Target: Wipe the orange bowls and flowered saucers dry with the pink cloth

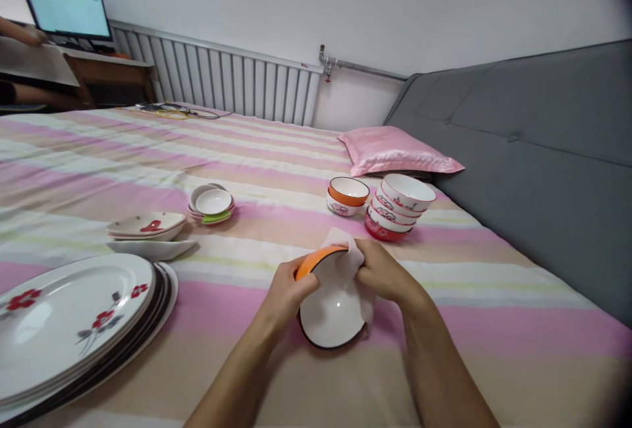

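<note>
Your forearms first, then that orange bowl

It's tilted between your left hand, clamped on its side, and right hand, pinching pale cloth over its rim. Beyond sit two bowl stacks, then a pink pillow.

On the bed, plates lie at the front left, dishes behind them, and saucers beyond, further right. A bowl, a cloth at its rim, is between the left hand and the right hand. Behind it stand a pair of bowls and (just to their right) a bowl stack. The pillow lies behind both, by the headboard; a radiator stands beyond the bed.
</note>
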`<state>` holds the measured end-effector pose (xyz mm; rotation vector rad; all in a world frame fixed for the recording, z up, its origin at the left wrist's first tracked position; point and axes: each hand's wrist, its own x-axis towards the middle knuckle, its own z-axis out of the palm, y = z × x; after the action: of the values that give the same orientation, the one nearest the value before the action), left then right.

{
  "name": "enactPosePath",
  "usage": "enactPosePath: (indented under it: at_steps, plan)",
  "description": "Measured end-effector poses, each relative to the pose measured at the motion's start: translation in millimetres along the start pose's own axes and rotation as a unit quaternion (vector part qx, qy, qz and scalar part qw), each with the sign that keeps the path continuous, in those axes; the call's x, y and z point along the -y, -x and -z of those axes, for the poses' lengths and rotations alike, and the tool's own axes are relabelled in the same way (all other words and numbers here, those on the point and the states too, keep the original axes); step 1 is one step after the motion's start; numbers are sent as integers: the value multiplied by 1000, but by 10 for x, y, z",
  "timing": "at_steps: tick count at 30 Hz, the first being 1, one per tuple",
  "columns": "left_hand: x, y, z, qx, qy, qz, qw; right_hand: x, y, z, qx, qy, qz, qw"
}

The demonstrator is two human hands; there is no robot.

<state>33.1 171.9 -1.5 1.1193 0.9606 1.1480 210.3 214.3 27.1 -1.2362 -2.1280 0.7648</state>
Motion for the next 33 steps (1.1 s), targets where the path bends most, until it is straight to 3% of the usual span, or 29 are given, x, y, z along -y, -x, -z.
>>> enactPosePath:
  at_steps: [6, 11, 17, 23, 28, 33]
  plan:
    - [99, -11, -59, 1, -87, 36, 996, 191, 35, -182, 43, 189, 18, 981]
    - [125, -26, -60, 7, -105, 30, 994, 236, 24, -272, 46, 214, 29, 975]
    - [81, -30, -55, 30, -150, 40, 987, 158, -14, -218, 45, 131, 20, 990]
    - [55, -23, -27, -3, -153, 37, 987, 9, -54, -153, 27, 6, 18, 999]
    - [81, -33, 38, -33, -86, -16, 996, -61, -92, -174, -25, -103, 16, 994]
    - [123, -34, 57, -83, 11, -49, 995, -172, -162, -310, -91, -166, -72, 979]
